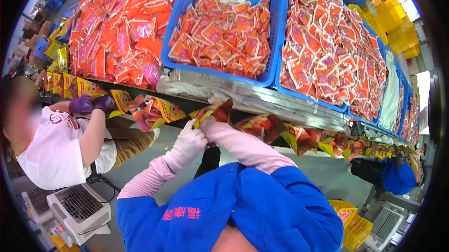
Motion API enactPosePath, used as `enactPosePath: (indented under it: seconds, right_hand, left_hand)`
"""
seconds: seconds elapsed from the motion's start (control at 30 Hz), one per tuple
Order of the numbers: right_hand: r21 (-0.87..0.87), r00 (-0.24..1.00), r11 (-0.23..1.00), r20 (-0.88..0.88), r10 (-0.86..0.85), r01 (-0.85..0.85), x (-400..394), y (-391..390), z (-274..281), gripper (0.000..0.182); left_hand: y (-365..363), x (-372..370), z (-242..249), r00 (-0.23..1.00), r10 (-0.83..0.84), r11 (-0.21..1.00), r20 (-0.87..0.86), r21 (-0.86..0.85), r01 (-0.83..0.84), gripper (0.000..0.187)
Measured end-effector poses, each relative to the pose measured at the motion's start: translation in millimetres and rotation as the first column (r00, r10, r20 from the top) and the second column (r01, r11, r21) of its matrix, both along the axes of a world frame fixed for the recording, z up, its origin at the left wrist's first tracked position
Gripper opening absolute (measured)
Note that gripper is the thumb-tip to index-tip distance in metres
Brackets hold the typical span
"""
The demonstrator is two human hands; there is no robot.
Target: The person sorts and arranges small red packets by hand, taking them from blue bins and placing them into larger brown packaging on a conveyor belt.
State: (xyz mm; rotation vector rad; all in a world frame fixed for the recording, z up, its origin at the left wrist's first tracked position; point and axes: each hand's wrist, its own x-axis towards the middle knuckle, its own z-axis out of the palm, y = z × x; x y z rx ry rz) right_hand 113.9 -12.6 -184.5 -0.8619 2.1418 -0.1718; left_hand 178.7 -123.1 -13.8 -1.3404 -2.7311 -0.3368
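My left hand [189, 140], in a white glove, has its fingers curled and pinches the near edge of a yellow-and-red printed bag [221, 111]. That bag stands with its mouth open on a dark narrow belt. My right hand [210, 124] reaches into the bag's mouth, its fingers hidden inside; a pink sleeve covers the arm behind it. Just left along the belt is another open bag [169, 110], with red packets [144, 109] showing at its side. To the right stands a further bag [259, 125] holding red packets.
Beyond the belt lie a large heap of red packets [126, 27] and blue crates [276, 76] full of small red-orange sachets [224, 36]. At left, a person [61, 135] with purple gloves handles a bag. Another person in blue [397, 177] works far right.
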Motion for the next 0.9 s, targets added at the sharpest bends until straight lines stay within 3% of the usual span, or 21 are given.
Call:
enactPosePath:
  seconds: [0.07,0.13,0.2,0.27,0.33,0.37,0.4,0.47,0.5,0.57,0.6,0.63,0.67,0.73,0.77,0.8,0.87,0.9]
  right_hand:
    - [0.054,0.93,0.965,0.259,-0.261,0.255,-14,5,84,0.035]
    - [-0.27,0.956,0.938,0.252,-0.148,0.216,-18,59,199,0.032]
    - [-0.682,0.926,0.677,0.0,-0.378,0.277,-23,121,232,0.024]
    - [-0.632,0.736,0.529,0.1,-0.669,0.566,-38,186,267,0.025]
    - [-0.548,0.399,0.434,-0.19,-0.897,0.715,-59,250,256,0.03]
    - [-0.475,0.298,0.487,-0.419,-0.857,0.733,-73,282,244,0.032]
    - [-0.389,0.203,0.522,-0.621,-0.757,0.759,-79,302,231,0.033]
    - [-0.22,0.191,0.511,-0.75,-0.633,0.831,-86,307,221,0.036]
    - [-0.147,0.212,0.572,-0.832,-0.513,0.807,-96,319,189,0.031]
    - [-0.109,0.282,0.574,-0.787,-0.548,0.812,-115,337,168,0.027]
    - [-0.074,0.336,0.58,-0.753,-0.566,0.811,-114,343,154,0.024]
    - [-0.228,0.311,0.599,-0.685,-0.659,0.767,-100,346,159,0.021]
    - [-0.387,0.279,0.587,-0.611,-0.741,0.711,-91,348,185,0.017]
    - [-0.388,0.252,0.502,-0.538,-0.804,0.773,-77,339,225,0.019]
    - [-0.634,0.284,0.263,-0.07,-0.956,0.727,-69,326,240,0.02]
    - [-0.713,0.331,-0.075,0.412,-0.849,0.697,-56,309,252,0.022]
    - [-0.601,0.431,0.008,0.564,-0.705,0.8,-32,257,280,0.026]
    - [-0.636,0.577,0.235,0.404,-0.71,0.735,-22,220,292,0.024]
  left_hand:
    - [-9,-18,23,0.995,0.053,0.991,0.084,-0.125,-0.042,0.006]
    - [-14,-57,63,0.97,0.124,0.976,0.208,0.151,-0.157,0.011]
    - [-12,-105,76,0.956,0.294,0.912,0.0,0.299,-0.28,0.01]
    - [-9,-173,58,0.9,0.43,0.855,-0.074,0.353,-0.379,0.019]
    - [-3,-237,26,0.76,0.644,0.754,-0.088,-0.09,-0.65,0.035]
    - [-3,-264,4,0.714,0.695,0.677,-0.083,-0.259,-0.689,0.032]
    - [-6,-282,-17,0.722,0.688,0.685,-0.08,-0.257,-0.681,0.032]
    - [-6,-305,-43,0.602,0.798,0.562,0.011,-0.372,-0.739,0.027]
    - [-4,-301,-41,0.597,0.802,0.556,0.014,-0.383,-0.738,0.027]
    - [-21,-275,-22,0.688,0.725,0.683,0.023,-0.144,-0.716,0.019]
    - [-31,-254,-11,0.669,0.743,0.661,0.024,-0.186,-0.727,0.019]
    - [-34,-229,7,0.737,0.651,0.739,0.183,0.068,-0.67,0.017]
    - [-29,-212,29,0.807,0.514,0.729,0.291,0.349,-0.589,0.019]
    - [-8,-136,82,0.775,0.308,0.727,0.552,0.389,-0.566,0.022]
    - [4,-101,84,0.849,0.235,0.763,0.473,0.451,-0.462,0.022]
    - [16,-72,84,0.908,0.154,0.793,0.39,0.499,-0.349,0.023]
    - [40,-37,57,0.99,0.046,0.906,0.132,0.411,-0.097,0.021]
    - [45,-31,35,0.991,0.068,0.954,0.115,0.282,-0.099,0.022]
